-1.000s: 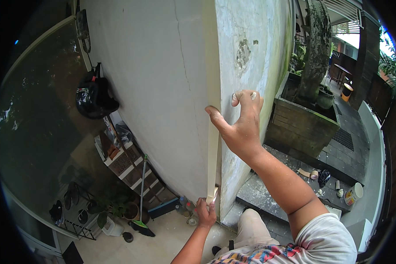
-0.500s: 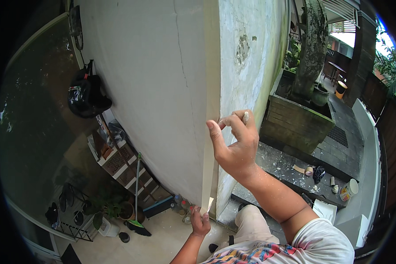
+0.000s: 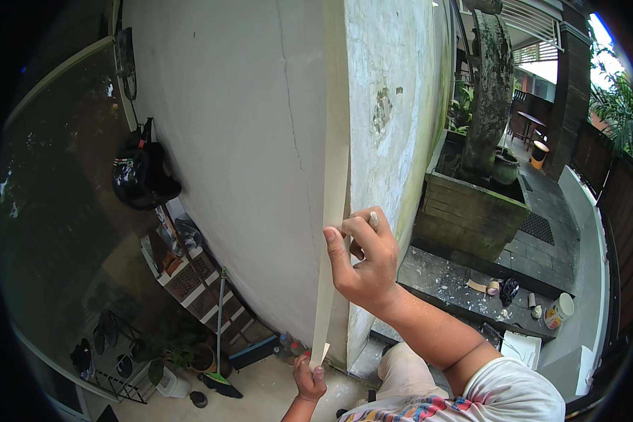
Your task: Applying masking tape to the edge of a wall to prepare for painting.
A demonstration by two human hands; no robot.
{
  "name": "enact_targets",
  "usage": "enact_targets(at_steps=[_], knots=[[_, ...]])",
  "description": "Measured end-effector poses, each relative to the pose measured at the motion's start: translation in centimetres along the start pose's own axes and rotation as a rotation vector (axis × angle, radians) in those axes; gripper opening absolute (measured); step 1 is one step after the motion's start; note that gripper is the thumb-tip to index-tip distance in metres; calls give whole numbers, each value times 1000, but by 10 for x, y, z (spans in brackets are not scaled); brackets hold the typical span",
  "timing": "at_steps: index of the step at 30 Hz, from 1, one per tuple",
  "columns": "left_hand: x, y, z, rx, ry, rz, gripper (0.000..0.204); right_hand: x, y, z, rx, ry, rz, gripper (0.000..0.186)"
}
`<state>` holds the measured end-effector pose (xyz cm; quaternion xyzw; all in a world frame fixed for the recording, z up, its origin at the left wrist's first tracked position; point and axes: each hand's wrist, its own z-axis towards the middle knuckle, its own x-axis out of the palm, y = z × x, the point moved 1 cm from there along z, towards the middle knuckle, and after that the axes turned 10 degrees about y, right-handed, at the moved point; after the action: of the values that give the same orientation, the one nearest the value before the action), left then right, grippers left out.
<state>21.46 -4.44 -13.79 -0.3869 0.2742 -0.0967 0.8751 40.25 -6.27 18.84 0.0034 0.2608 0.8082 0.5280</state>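
A long cream strip of masking tape (image 3: pixel 335 141) runs down the outer corner of a wall, between its smooth grey face (image 3: pixel 246 126) and a peeling, patchy white face (image 3: pixel 394 70). My right hand (image 3: pixel 367 264) is curled at the middle of the strip, thumb on its left edge and bent fingers at its right edge. A small whitish bit (image 3: pixel 374 219) shows between the knuckles of that hand; I cannot tell what it is. Lower down, my left hand (image 3: pixel 309 381) grips the strip's bottom end, where a short flap sticks up.
A black helmet (image 3: pixel 142 172) hangs on the left wall above a shelf unit (image 3: pixel 197 271). A green broom (image 3: pixel 221 383) leans there, near potted plants. At right, a stone planter (image 3: pixel 471 211) stands by steps with plaster crumbs, a tape roll (image 3: pixel 493 288) and a white tub (image 3: pixel 558 311).
My right hand has slid down along the tape strip, its thumb and fingers drawing closer together. My left hand has moved slightly lower, still on the strip's end.
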Motion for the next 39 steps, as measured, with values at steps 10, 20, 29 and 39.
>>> enact_targets(at_steps=[10, 20, 29, 39], knots=[[10, 2, 14, 28, -5, -10, 31, 1, -3, 1, -115, -22, 31, 9], [44, 17, 27, 70, 20, 103, 29, 3, 5, -5, -117, -38, 69, 12], [44, 16, 35, 4, 5, 34, 28, 5, -14, -1, 58, -73, 21, 20], [56, 15, 51, 62, -17, 36, 26, -2, -27, 4, 109, -75, -24, 34]])
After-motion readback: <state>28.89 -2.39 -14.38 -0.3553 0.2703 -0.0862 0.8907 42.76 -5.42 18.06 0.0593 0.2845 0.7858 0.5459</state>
